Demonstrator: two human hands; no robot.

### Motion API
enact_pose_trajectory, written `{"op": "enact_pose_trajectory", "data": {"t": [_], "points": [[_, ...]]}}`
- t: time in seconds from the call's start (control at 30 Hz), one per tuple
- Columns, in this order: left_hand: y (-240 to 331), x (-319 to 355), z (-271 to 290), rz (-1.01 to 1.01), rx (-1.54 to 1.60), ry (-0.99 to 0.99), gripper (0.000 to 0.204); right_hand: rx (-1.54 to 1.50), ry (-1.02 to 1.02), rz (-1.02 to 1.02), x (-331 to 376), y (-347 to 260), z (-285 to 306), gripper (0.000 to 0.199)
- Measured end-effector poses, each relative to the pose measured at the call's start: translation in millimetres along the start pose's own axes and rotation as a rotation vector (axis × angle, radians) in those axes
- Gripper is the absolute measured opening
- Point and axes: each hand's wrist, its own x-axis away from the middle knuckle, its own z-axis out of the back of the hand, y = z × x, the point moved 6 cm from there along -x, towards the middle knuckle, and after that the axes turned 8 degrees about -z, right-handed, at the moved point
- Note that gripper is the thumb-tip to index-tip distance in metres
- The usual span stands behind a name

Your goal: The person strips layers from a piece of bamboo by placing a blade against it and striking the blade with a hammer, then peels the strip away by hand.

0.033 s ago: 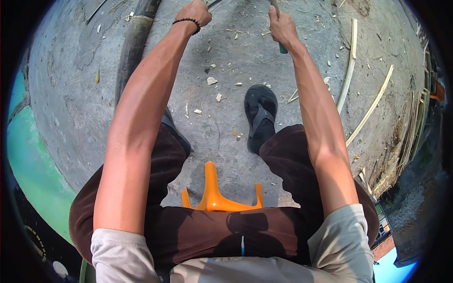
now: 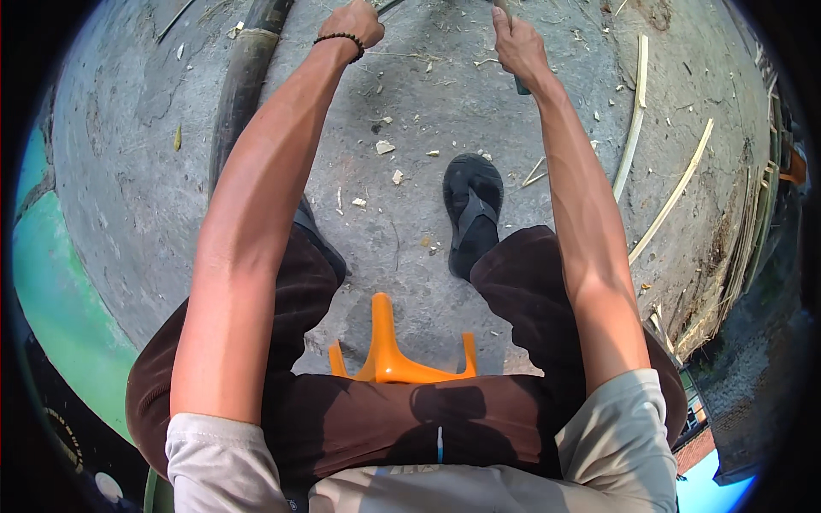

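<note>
At the top edge my left hand [image 2: 352, 24], with a dark bead bracelet at its wrist, is closed. A thin dark piece [image 2: 390, 6] runs from it out of the picture; its kind is cut off from view. My right hand [image 2: 520, 47] is wrapped round the handle of a tool [image 2: 522, 87]. A dark green handle end shows below this fist, and the thumb lies along the tool's upper part. The top edge cuts off the tool's working end, so its kind is hidden. Both arms reach forward, apart from each other.
A dark bamboo pole [image 2: 233, 103] lies on the concrete floor [image 2: 402, 197] to the left of my left arm. Pale split strips [image 2: 676, 195] lie at the right, and small chips [image 2: 385, 147] are scattered between my feet. An orange plastic stool [image 2: 386, 363] is under me.
My right hand has shifted slightly to the right with the tool, and less of the green handle end shows below the fist. My left hand stays nearly in place.
</note>
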Motion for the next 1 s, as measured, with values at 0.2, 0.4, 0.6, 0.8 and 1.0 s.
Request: {"op": "enact_pose_trajectory", "data": {"t": [0.2, 0.4, 0.6, 0.8, 1.0], "points": [[-18, 20, 4, 0.050, -0.020, -0.041, 0.026, -0.287, -0.108, -0.510, 26, -20, 1, 0.052], [-32, 16, 8, 0.040, -0.046, -0.056, 0.026, -0.597, -0.184, -0.664, 21, -57, 12, 0.059], [-23, 17, 3, 0.079, 0.026, 0.005, 0.030, -0.105, -0.001, -0.186, 15, -27, -3, 0.059], [-9, 15, -9, 0.108, 0.165, -0.232, 0.032, -0.449, -0.384, -0.548, 18, -5, -18, 0.053], [-24, 33, -28, 0.229, 0.384, -0.267, 0.035, -0.679, -0.524, -0.813, 63, -44, -3, 0.049]]}}
